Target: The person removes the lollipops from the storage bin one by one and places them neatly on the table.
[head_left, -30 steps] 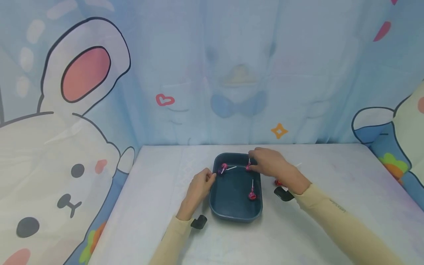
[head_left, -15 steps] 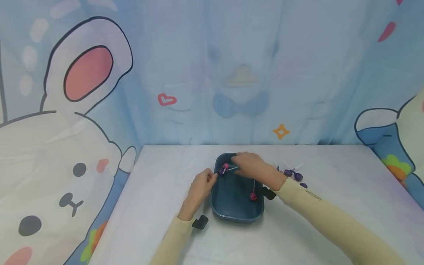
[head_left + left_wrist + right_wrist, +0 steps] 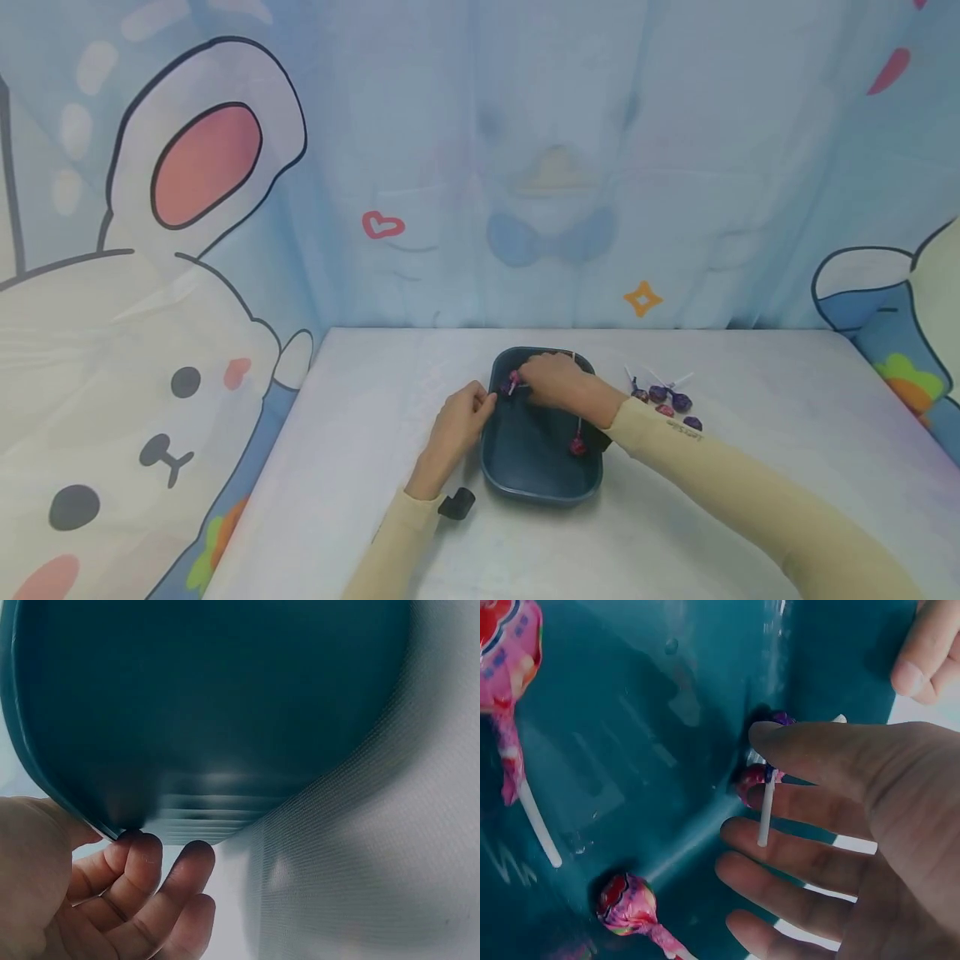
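My left hand (image 3: 463, 419) pinches the left rim of a dark teal tray (image 3: 210, 697) between thumb and forefinger; its other fingers lie along the outer wall. My right hand (image 3: 557, 382) is down in the far part of the tray. In the right wrist view its fingers are nearly straight, with the thumb overlapping a purple lollipop (image 3: 783, 718) and a pink lollipop (image 3: 748, 782) by the forefinger. A white stick crosses in front of those fingers. Another pink lollipop (image 3: 577, 447) lies at the tray's right side, and one more lies at the far right corner.
Several purple and red lollipops (image 3: 681, 402) lie on the white table (image 3: 390, 367) to the right of the tray, beyond my right sleeve (image 3: 697, 450). A blue cartoon curtain (image 3: 420, 167) hangs along the table's back edge.
My right hand has moved left from the tray's far right corner to the lollipops at far left. A lollipop stays at the right corner. My left hand stays on the rim.
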Action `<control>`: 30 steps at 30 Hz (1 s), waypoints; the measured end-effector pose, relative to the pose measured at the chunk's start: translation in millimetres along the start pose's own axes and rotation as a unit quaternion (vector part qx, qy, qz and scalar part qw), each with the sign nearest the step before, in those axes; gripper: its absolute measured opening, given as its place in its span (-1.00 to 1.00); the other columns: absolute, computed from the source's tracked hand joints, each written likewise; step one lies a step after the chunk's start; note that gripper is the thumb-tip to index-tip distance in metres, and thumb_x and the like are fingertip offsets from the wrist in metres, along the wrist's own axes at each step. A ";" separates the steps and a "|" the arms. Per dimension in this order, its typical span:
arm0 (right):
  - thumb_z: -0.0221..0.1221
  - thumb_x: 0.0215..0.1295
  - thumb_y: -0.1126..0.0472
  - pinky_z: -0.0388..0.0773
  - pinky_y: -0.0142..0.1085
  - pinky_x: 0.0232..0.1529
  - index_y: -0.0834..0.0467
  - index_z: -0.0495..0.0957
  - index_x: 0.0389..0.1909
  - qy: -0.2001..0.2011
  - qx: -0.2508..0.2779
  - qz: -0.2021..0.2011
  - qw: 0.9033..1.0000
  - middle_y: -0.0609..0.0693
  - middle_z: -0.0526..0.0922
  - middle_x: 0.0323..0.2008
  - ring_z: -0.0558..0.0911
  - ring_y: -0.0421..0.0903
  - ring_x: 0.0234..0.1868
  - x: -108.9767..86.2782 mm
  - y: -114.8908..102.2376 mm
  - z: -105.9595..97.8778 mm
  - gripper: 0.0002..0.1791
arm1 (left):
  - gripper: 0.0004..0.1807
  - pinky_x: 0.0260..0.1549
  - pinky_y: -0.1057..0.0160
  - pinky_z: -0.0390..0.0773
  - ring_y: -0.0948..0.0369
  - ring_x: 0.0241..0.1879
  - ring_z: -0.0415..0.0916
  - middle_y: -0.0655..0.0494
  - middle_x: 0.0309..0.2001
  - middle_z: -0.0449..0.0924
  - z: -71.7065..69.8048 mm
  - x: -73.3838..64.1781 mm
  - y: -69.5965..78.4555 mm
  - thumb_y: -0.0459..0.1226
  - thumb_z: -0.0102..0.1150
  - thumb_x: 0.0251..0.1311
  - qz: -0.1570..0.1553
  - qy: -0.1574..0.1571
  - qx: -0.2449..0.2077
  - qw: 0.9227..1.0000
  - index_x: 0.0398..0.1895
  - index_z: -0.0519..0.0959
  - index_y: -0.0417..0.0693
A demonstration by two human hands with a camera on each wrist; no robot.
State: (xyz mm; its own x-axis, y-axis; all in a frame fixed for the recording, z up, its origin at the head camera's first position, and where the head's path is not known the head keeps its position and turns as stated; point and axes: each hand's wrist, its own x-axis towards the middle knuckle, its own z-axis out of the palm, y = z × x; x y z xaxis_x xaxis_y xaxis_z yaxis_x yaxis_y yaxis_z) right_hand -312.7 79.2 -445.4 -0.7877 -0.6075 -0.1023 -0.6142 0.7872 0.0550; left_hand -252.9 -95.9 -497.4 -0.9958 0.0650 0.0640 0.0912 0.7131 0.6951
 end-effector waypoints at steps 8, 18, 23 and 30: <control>0.27 0.08 0.13 0.55 -0.15 -0.30 0.13 0.59 -0.17 -0.004 0.020 -0.018 1.000 0.00 0.63 -0.34 0.56 -0.11 -0.37 6.8 -4.9 4.5 -0.72 | -0.73 -0.70 0.37 0.30 0.32 -0.66 0.29 0.20 -0.60 0.37 -0.9 0.1 1.1 -0.01 -0.07 0.29 0.002 0.004 0.007 1.000 -0.43 0.41 0.03; 0.25 0.12 0.09 0.44 -0.26 -0.54 0.11 0.60 -0.38 0.016 0.067 0.011 0.998 -0.09 0.53 -0.59 0.45 -0.18 -0.59 12.9 -9.5 10.5 -0.83 | -0.74 -0.68 0.37 0.31 0.31 -0.64 0.30 0.19 -0.59 0.38 -2.2 -1.3 2.3 -0.03 -0.06 0.30 -0.003 -0.002 0.001 1.000 -0.42 0.41 0.02; 0.22 0.14 0.01 0.34 -0.30 -0.61 0.11 0.59 -0.47 0.035 0.087 0.055 0.994 -0.10 0.46 -0.68 0.43 -0.17 -0.64 17.7 -14.1 19.1 -0.77 | -0.74 -0.68 0.38 0.31 0.31 -0.64 0.31 0.19 -0.58 0.38 -1.4 -1.4 1.1 -0.03 -0.05 0.29 -0.005 -0.002 0.002 1.000 -0.42 0.41 0.02; 0.21 0.14 0.00 0.39 -0.21 -0.52 0.12 0.55 -0.51 0.082 0.073 0.082 0.991 -0.08 0.44 -0.68 0.43 -0.13 -0.62 18.8 -17.8 25.6 -0.74 | -0.75 -0.68 0.38 0.31 0.31 -0.64 0.30 0.19 -0.59 0.38 -1.0 -1.3 1.9 -0.05 -0.05 0.30 -0.002 -0.001 -0.004 1.000 -0.43 0.41 0.02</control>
State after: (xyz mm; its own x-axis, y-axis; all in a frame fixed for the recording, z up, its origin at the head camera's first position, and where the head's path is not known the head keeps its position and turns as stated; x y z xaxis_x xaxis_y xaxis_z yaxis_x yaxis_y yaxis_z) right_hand -315.3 56.5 -473.7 -0.8810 -0.4695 0.0587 -0.4731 0.8767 -0.0875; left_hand -251.5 -95.4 -495.5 -0.9962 0.0634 0.0594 0.0869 0.7074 0.7015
